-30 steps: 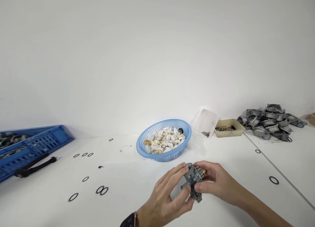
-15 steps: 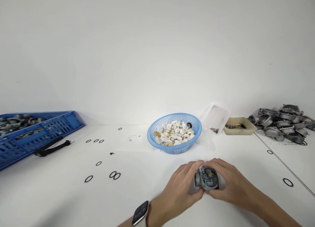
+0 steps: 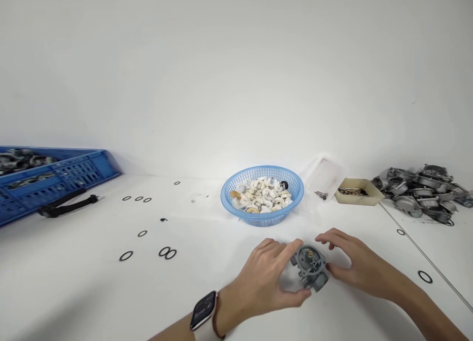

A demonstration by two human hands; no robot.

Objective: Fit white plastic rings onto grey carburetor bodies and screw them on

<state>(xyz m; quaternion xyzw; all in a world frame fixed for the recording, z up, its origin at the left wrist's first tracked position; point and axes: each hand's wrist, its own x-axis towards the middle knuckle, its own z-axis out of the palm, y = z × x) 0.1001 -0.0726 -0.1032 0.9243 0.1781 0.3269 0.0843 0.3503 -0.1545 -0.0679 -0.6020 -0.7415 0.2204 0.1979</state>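
Note:
A small grey metal carburettor body (image 3: 309, 268) rests on the white table with its open round face up and a brass part showing inside. My left hand (image 3: 266, 277), a watch on its wrist, grips the body from the left with thumb and fingers. My right hand (image 3: 351, 260) is just to the right of it, fingers spread and curved, the thumb near the body's right edge but holding nothing. A blue plastic basket (image 3: 262, 219) of white and tan curved parts stands directly behind my hands.
A blue crate (image 3: 66, 176) with metal parts sits at far left, a black strap (image 3: 66, 206) in front of it. Several black O-rings (image 3: 167, 253) lie scattered on the table. A clear tray (image 3: 325, 176), a beige tray (image 3: 357, 192) and a pile of grey castings (image 3: 421, 195) stand at the right.
The carburettor body came down from the air onto the table, turned open face up. My right hand let go of it and opened. The view shifted left.

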